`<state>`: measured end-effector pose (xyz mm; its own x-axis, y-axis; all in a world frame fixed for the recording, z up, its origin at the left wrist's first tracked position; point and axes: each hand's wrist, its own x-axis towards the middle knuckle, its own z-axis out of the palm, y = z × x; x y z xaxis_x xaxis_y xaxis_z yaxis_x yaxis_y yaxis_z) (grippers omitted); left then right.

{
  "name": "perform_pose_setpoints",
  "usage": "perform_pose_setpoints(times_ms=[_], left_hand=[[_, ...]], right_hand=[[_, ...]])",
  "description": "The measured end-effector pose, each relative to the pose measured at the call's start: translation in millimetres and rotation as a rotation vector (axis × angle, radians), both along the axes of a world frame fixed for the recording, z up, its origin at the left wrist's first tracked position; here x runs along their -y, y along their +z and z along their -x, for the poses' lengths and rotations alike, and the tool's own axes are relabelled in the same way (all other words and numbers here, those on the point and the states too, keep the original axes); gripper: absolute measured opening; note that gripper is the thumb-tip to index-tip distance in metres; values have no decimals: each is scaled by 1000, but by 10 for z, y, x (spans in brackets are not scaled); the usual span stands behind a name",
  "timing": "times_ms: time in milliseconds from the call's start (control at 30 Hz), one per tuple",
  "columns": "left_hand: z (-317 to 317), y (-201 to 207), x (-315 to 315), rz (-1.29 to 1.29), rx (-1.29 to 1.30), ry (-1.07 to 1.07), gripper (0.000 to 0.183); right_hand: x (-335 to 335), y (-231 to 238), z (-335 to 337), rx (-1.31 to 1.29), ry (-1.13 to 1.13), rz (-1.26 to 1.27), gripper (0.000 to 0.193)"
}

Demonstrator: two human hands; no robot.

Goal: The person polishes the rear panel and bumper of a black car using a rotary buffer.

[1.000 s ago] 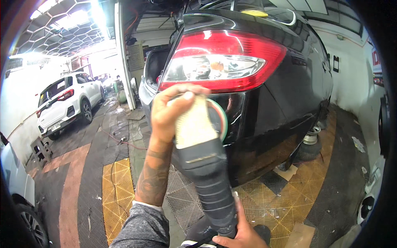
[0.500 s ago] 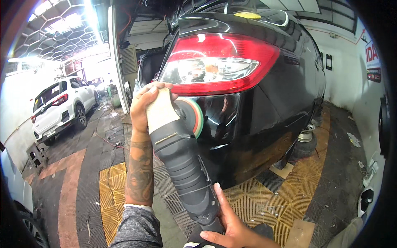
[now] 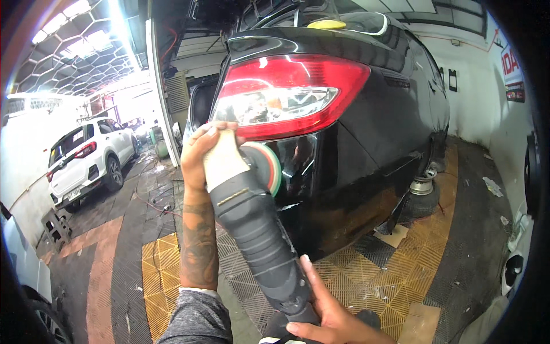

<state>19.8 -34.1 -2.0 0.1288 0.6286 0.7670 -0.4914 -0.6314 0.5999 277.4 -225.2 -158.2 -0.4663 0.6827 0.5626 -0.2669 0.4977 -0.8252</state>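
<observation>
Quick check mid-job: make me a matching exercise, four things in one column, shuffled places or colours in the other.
1. Left hand
2. Right hand
3. Tail light
4. Yellow object

A. On top of the black car
B. At the pale front of the polisher
C. Red and clear
D. At the polisher's rear end

Pairs: 1-B; 2-D; 3-C; 4-A

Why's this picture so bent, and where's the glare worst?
Head view: black corners and bowed edges, typical of a fisheye lens; head view, upper left: strongest glare, washing out the background beyond the white car; head view, centre: bright reflections on the red taillight and black car.
</observation>
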Motion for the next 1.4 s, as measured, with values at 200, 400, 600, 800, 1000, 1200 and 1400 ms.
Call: perform_pose_setpoints(times_ms=[200, 400, 600, 800, 1000, 1200, 1400], left_hand=[[254, -33, -62, -38, 72, -63, 31], [-263, 74, 42, -32, -2, -34, 30], [-359, 87, 95, -44, -11, 9, 31], [24, -43, -3, -57, 79, -19, 28], [-365, 17, 164, -65, -23, 74, 28], [-1175, 71, 358, -206, -282, 361, 28], [-2097, 166, 251, -391, -514, 557, 26]], right_hand=[[-150, 9, 138, 45, 151, -2, 107], [50, -5, -163, 53, -60, -7, 106], [82, 8, -261, 67, -75, -27, 106], [-117, -35, -64, 8, 35, -16, 102], [-27, -76, -358, 90, -80, -6, 102], [-220, -378, -694, 239, -299, 44, 106], [-504, -835, -1165, 90, -328, 271, 78]])
